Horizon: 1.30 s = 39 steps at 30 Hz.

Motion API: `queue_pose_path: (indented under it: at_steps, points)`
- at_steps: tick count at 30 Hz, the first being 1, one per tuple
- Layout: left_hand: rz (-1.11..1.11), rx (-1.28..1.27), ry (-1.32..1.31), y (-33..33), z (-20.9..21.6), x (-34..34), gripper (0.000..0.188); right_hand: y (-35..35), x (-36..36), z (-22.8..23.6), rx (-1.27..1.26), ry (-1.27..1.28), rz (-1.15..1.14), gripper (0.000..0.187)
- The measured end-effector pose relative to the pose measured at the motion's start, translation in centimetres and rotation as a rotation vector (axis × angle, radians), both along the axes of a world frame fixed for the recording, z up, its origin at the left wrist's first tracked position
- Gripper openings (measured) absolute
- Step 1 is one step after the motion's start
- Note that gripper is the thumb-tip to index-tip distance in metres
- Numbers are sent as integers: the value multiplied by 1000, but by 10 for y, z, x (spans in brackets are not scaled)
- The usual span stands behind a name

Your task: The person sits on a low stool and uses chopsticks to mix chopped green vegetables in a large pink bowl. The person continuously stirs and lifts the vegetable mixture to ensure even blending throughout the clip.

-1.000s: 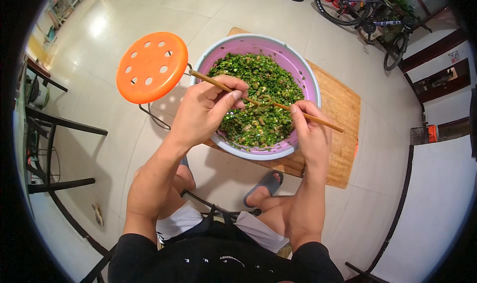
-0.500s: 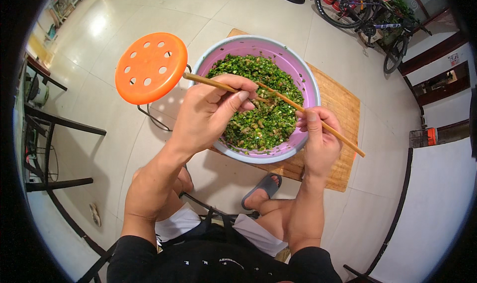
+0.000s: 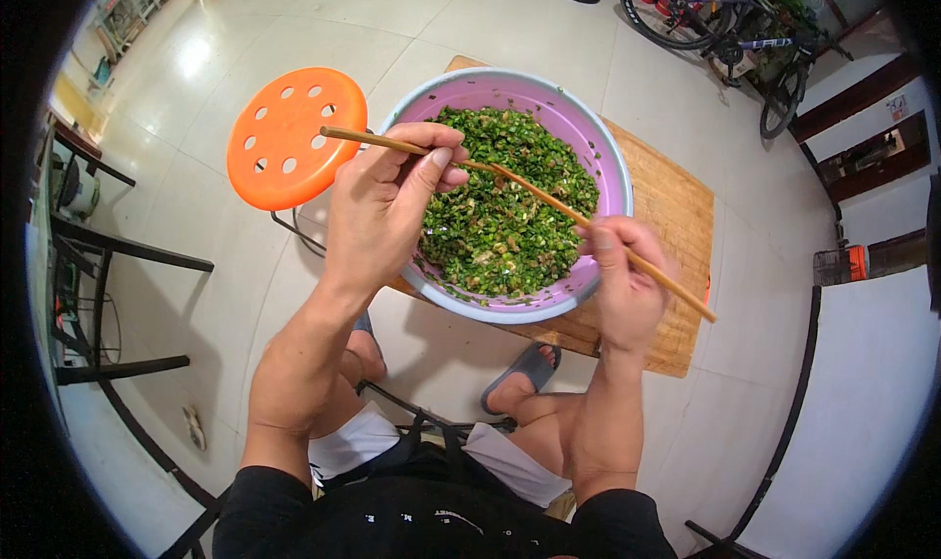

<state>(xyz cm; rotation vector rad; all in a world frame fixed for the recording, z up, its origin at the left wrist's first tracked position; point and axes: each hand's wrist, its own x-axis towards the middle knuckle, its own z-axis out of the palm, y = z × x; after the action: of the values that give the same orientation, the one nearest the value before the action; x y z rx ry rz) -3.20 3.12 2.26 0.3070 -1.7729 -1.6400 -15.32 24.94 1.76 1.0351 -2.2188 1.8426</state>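
A large pink basin (image 3: 469, 90) with a pale blue rim holds a mix of chopped greens (image 3: 520, 181) and small brownish bits. Over its left side, my left hand (image 3: 387, 201) is closed round one wooden chopstick (image 3: 368, 138), whose thick end points out past the rim. At the right rim my right hand (image 3: 627, 284) grips another wooden chopstick (image 3: 549, 201), slightly blurred. The tips of the two chopsticks meet or cross above the greens, near the middle of the basin.
Beneath the basin is a wooden board (image 3: 671, 206). An orange round stool (image 3: 294, 137) with holes in its seat stands at the left. Dark chair legs (image 3: 132, 240) reach in from the left edge; a bicycle (image 3: 730, 44) stands at the far right.
My left hand has moved left with its chopstick, which now lies flatter. The right chopstick's tip has shifted slightly left and down, while the right hand stays near the rim.
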Motion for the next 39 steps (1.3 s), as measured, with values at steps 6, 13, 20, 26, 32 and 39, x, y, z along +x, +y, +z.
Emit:
queue_pose_path:
  at_steps: [6, 13, 20, 26, 32, 39]
  points:
    - [54, 6, 73, -8, 2, 3, 18, 1, -14, -9, 158, 3, -157, 12]
    - [-56, -217, -168, -6, -2, -7, 16, -9, -14, -6, 317, 157, -73, 13]
    - [68, -218, -246, -10, 14, 9, 17, 9, -10, 16, 113, -9, -254, 20]
    - [13, -77, -152, -11, 11, 4, 18, 11, -19, 9, 321, 61, -130, 19]
    - [-5, -90, -182, -9, 11, 5, 18, -1, 6, 13, 288, -66, 112, 16]
    - [-86, 47, -127, -15, 10, 9, 18, 17, -24, 16, 316, 53, -300, 17]
